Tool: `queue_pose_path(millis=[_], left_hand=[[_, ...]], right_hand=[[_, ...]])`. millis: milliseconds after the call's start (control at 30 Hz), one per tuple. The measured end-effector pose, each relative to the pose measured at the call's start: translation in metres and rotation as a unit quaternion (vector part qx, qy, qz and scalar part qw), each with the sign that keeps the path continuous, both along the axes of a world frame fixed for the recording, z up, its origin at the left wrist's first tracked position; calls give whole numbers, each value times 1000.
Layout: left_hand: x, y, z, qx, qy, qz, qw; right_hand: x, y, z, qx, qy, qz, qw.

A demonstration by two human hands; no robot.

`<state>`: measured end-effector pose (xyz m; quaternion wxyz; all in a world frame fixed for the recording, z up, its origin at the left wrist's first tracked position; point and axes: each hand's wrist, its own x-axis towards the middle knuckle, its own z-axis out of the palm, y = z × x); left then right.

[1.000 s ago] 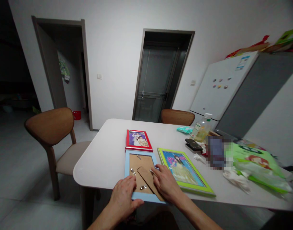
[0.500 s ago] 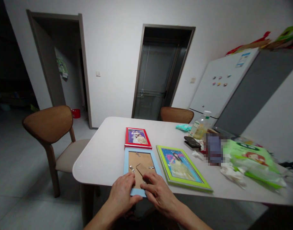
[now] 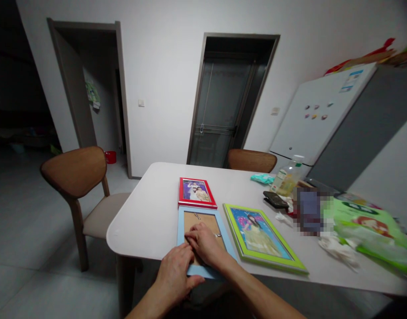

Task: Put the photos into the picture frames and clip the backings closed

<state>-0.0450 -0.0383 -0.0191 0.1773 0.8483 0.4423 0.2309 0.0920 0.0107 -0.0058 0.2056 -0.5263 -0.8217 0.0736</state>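
A light blue frame (image 3: 180, 226) lies back side up at the table's front edge, its brown backing board (image 3: 206, 219) showing metal clips. My left hand (image 3: 177, 268) grips the frame's lower left part, thumb over the near edge. Over the board's left side is my right hand (image 3: 205, 243), fingers bunched together at a spot they hide; what they hold there, if anything, I cannot make out. Directly behind the blue frame sits a red frame (image 3: 181, 192) with a photo. To the right a green frame (image 3: 235, 230) lies face up, showing a figure in a yellow dress.
On the white table (image 3: 140, 212), to the right, are a bottle (image 3: 286, 177), a black object (image 3: 275, 200), crumpled tissues (image 3: 338, 250) and a green package (image 3: 376, 217). Wooden chairs stand at the left (image 3: 77, 170) and behind the table (image 3: 252, 160).
My right hand has moved up and left across the backing board, covering the clip at its left side. My left hand stays on the frame. The view has shifted slightly.
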Motion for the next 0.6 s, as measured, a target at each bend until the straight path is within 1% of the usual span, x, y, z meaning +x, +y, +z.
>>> queue_pose_path(millis=[67, 233, 300, 367, 467, 600], left_hand=[[0, 1, -2, 3, -9, -1, 1000], [-1, 0, -6, 14, -29, -4, 999], [-1, 1, -8, 19, -30, -1, 999], [-1, 1, -11, 22, -27, 2, 999], [-1, 2, -14, 21, -21, 3, 1000], [0, 2, -13, 24, -15, 7, 1000]], right_hand=[[0, 0, -1, -4, 19, 9, 1000], [1, -2, -3, -6, 67, 56, 996], [2, 0, -5, -5, 85, 54, 995], [5, 7, -5, -4, 99, 8, 995], [12, 24, -6, -9, 101, -97, 990], [22, 52, -10, -16, 87, -172, 981]])
